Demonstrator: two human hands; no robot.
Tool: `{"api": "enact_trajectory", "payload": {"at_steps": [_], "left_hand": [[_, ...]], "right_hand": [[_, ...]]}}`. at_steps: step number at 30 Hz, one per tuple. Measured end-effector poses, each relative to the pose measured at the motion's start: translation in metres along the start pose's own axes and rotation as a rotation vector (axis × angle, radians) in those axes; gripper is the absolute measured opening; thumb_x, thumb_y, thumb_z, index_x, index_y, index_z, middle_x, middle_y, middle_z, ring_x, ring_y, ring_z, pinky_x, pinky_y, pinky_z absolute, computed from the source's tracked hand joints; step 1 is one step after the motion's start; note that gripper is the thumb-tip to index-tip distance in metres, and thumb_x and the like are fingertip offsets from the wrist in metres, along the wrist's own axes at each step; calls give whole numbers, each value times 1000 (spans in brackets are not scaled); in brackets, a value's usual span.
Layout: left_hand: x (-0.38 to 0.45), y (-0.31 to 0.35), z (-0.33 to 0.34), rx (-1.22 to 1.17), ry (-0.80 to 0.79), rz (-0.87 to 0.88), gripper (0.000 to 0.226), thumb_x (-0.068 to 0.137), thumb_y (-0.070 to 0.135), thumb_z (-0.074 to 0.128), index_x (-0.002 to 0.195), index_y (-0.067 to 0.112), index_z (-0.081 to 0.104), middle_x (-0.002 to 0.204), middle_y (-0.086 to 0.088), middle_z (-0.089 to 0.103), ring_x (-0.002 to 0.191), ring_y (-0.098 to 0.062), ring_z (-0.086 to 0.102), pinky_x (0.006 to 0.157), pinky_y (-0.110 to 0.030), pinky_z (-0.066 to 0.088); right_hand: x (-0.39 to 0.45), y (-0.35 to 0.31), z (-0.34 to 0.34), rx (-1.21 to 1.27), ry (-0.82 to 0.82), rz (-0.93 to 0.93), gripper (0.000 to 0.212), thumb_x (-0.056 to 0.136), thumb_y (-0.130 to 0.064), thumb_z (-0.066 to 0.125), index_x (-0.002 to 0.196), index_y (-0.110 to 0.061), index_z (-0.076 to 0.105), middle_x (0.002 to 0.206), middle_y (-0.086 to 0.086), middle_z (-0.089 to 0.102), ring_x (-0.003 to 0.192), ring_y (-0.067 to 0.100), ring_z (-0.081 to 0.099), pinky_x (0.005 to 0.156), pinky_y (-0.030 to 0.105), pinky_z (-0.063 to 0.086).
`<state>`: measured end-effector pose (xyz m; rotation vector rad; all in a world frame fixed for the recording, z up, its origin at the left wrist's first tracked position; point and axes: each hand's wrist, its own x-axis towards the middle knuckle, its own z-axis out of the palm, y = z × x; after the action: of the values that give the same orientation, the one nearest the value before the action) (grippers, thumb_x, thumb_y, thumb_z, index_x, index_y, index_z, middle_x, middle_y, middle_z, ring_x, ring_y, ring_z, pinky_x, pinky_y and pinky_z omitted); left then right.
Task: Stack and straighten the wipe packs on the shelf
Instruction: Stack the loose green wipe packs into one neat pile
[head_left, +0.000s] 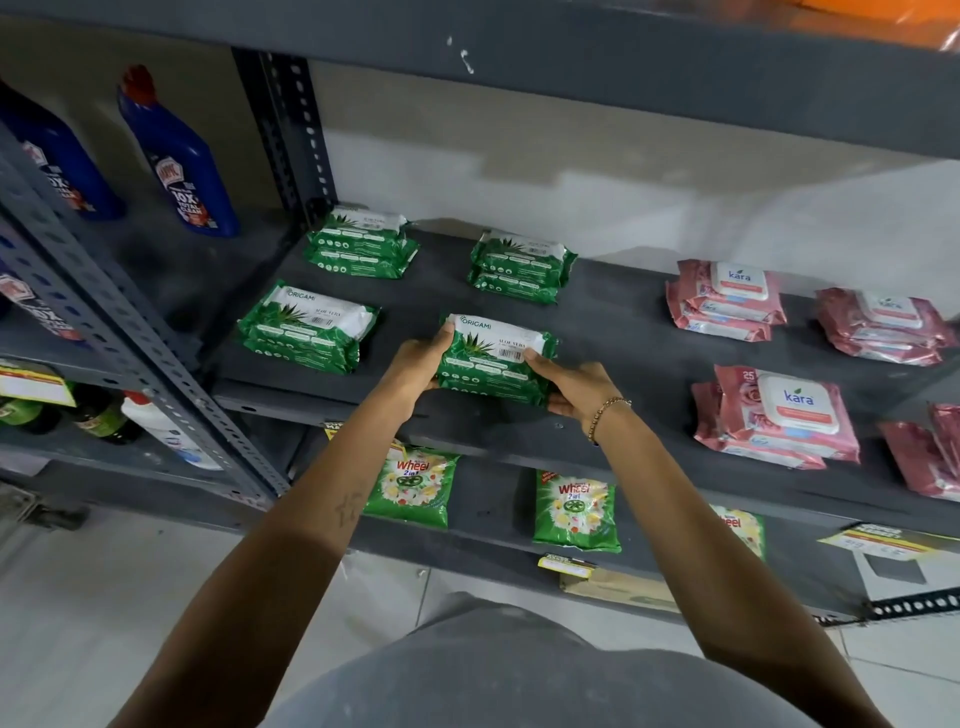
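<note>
On the dark grey shelf (613, 322) lie green Origami wipe packs in small stacks. The front middle stack (493, 358) is held from both sides: my left hand (418, 364) grips its left end and my right hand (576, 387) grips its right end. Another green stack (306, 327) lies to the left, and two more sit at the back, the back left stack (361, 244) and the back middle stack (519, 265). Pink Kara wipe packs lie in stacks on the right, one at the back (724, 301), one at the front (779, 415).
More pink packs (883, 327) reach the right edge. A perforated steel upright (291, 130) stands at the back left, with blue cleaner bottles (179, 156) on the neighbouring shelf. Green Wheel detergent pouches (413, 486) sit on the shelf below. The upper shelf (571, 52) overhangs.
</note>
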<state>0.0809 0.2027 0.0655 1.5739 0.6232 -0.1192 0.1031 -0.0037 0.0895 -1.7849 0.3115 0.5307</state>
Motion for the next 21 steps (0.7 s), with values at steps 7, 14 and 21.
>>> {"api": "enact_trajectory", "payload": {"at_steps": [7,14,21], "left_hand": [[2,-2,0,71,19,24,52,84,60,53,101,11,60,113,-8,64,110,-27,60,97,-42,49],[0,1,-3,116,-15,45,62,84,61,53,118,10,59,112,1,56,104,-19,54,77,-31,46],[0,2,-4,111,-42,58,65,85,58,53,128,9,56,136,-5,55,112,-20,53,85,-32,44]], "right_hand": [[-4,1,-2,28,24,-15,74,61,-48,79,112,3,59,122,14,62,94,20,64,56,21,54],[-3,6,-1,67,12,-31,67,65,-43,78,110,4,61,116,16,66,101,24,64,82,34,57],[-6,7,-1,35,33,-46,63,65,-47,77,103,1,64,109,12,68,92,19,64,72,28,57]]}}
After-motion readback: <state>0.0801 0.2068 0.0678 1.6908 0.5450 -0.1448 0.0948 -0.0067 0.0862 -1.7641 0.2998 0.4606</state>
